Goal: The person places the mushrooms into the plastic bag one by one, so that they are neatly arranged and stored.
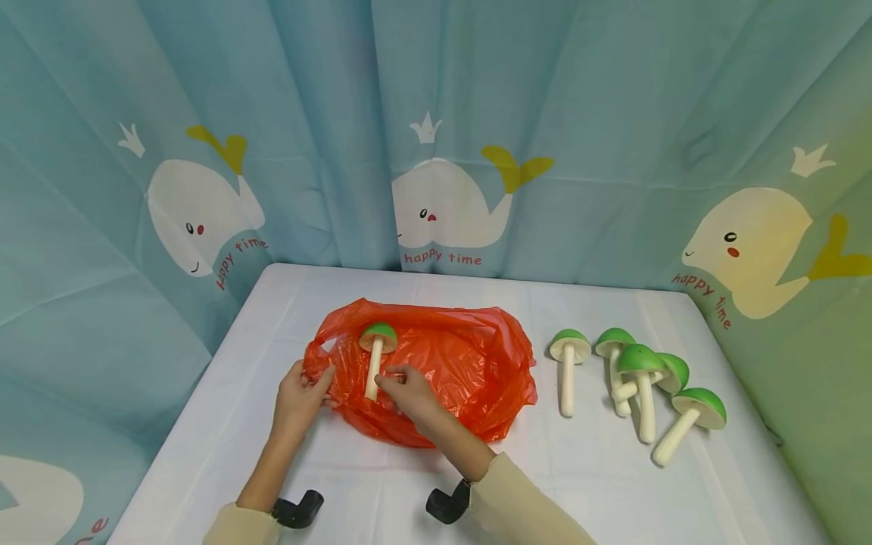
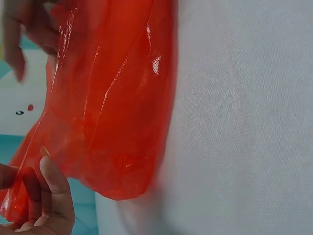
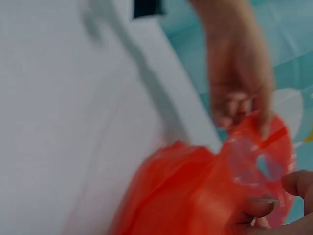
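Note:
A red plastic bag [image 1: 456,371] lies with its mouth spread wide on the white table. Inside its left part is a toy mushroom [image 1: 377,362] with a green cap and cream stem. My left hand [image 1: 296,401] pinches the bag's left edge between thumb and fingers. Over the bag's front, my right hand [image 1: 413,395] is beside the lower stem. In the right wrist view, the right thumb [image 3: 297,183] stands apart from the fingers, with no mushroom seen between them. The left wrist view shows the bag's side [image 2: 112,112] hanging from the left fingers.
Right of the bag stands a lone green-capped mushroom [image 1: 568,371]. Farther right, several more lie in an overlapping cluster [image 1: 643,393]. Behind the table hangs a blue curtain [image 1: 327,136] with whale prints. Black wrist mounts [image 1: 300,509] are strapped below the hands.

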